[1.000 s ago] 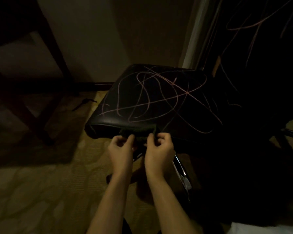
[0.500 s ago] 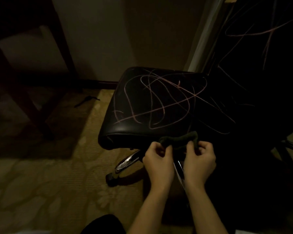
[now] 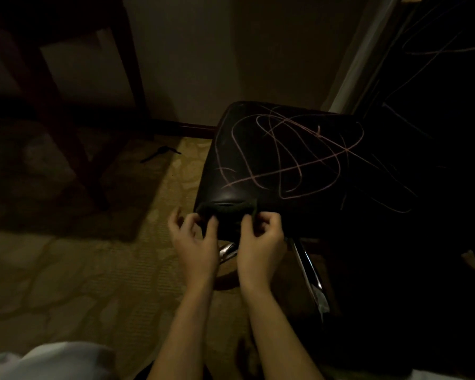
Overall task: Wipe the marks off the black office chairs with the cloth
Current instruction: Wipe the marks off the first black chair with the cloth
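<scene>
Scene: a dim room, patterned carpet, a black office chair seat covered in looping pink marks.
Cloth: a small dark cloth is stretched along the near left edge of the seat, held between my two hands.
Left hand: my left hand pinches the cloth's left end between thumb and forefinger; the other fingers are spread loose.
Right hand: my right hand has its fingers curled shut on the cloth's right end.
Handling: the cloth looks light, soft and limp, so I judge it will sag and bunch unless kept taut or folded into a pad under the palm.
Where to hold: I judge the ends serve for spreading; for wiping, a flat hand on the middle would serve better.
Seat: smooth and faintly glossy, probably padded and yielding; it may roll or swivel under pressure.
Second chair: more marks show on a dark surface at far right.
</scene>
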Demonstrator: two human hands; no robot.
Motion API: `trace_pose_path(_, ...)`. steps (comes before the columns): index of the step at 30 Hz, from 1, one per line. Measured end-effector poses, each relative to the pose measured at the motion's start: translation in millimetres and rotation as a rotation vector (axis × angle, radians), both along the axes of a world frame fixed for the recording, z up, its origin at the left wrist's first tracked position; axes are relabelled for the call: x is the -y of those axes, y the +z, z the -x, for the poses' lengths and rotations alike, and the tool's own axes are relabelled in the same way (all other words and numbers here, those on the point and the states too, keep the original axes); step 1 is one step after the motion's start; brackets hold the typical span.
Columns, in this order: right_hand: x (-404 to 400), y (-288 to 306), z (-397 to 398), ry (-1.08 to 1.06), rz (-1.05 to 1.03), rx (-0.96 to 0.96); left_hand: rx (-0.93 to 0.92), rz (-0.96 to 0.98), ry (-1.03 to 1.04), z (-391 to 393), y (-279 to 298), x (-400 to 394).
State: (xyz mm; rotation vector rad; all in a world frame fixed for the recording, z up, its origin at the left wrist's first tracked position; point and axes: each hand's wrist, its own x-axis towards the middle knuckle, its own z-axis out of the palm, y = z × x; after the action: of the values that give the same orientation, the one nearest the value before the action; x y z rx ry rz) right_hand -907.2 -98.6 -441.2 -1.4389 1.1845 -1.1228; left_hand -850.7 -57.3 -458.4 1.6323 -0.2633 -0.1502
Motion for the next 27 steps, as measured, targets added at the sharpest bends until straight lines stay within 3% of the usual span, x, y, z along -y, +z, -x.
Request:
trace_pose_path(7,3,7,-3,0.018,-0.013,-0.069,0.016,-0.005,-0.044,-16,-5,-2)
trace_pose_path(17,-34,-4,23,-0.049,0.080,-0.077,-0.034,0.000,-0.045,45,1,-27)
trace_pose_path(27,-19,-4,99,-0.336,0.082,-0.081,0.021,-0.073,-0.230,125,12,-16)
